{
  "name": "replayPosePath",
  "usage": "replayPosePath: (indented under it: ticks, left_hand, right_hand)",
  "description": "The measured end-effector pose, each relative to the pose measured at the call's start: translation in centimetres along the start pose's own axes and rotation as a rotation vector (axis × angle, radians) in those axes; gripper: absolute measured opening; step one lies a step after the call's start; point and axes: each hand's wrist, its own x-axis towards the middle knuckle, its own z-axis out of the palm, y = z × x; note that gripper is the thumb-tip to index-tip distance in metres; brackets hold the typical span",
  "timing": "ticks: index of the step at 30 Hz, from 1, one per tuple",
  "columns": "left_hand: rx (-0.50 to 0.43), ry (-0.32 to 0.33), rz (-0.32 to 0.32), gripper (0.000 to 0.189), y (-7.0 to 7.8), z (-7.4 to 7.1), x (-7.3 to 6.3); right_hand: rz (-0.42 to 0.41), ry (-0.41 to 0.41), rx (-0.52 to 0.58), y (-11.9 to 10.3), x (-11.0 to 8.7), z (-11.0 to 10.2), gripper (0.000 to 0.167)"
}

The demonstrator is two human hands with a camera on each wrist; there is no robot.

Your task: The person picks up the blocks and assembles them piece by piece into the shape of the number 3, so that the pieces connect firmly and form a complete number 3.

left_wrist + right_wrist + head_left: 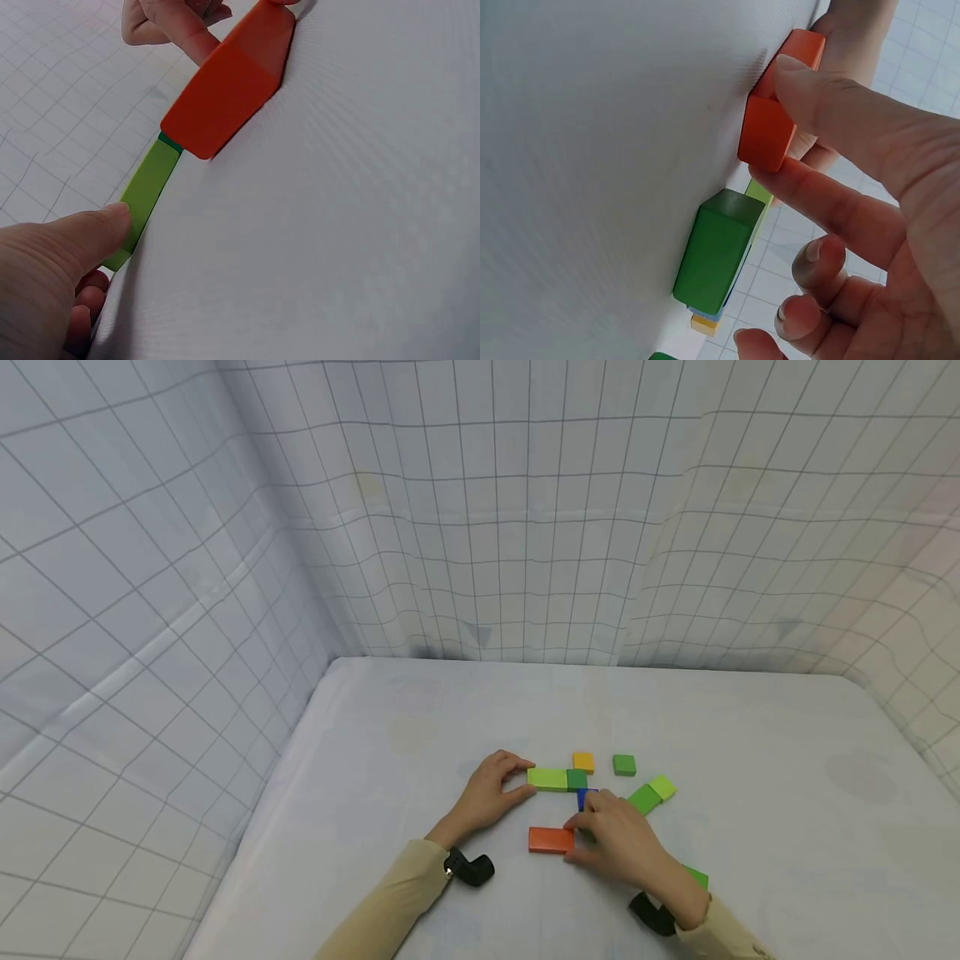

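Note:
My left hand [480,795] holds a light green rectangular block [547,779] at its left end, thumb on the near side and fingers on the far side. A small dark green block [577,780] lies against that block's right end, with a blue block [587,795] just below it. My right hand [622,842] pinches the right end of an orange-red block [549,840] between thumb and index finger, nearer my body. Behind the red block in the right wrist view is a green block [714,255], mostly covered by my right hand in the head view.
A yellow block [582,762] and a green block [624,765] lie farther back. To the right, a green block [642,799] touches a lime one [663,788]. Another green block [697,877] shows beside my right wrist. Gridded white cloth [480,527] hangs behind the white table [360,760].

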Motion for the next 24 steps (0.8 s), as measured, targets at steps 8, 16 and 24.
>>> replayPosePath:
  ticks: [8, 16, 24]
  left_hand:
    - [0.002, -0.002, -0.016, 0.034, 0.14, 0.0, 0.0]
    - [0.005, 0.004, -0.008, 0.034, -0.05, 0.09, 0.08]
    - [-0.002, 0.005, 0.0, 0.034, -0.01, 0.0, 0.02]
  right_hand:
    - [-0.004, 0.006, 0.017, 0.37, 0.17, 0.01, 0.033]
    - [-0.024, 0.006, 0.032, 0.71, 0.31, -0.1, 0.032]
    - [-0.031, 0.007, 0.036, 0.85, 0.29, -0.09, 0.032]
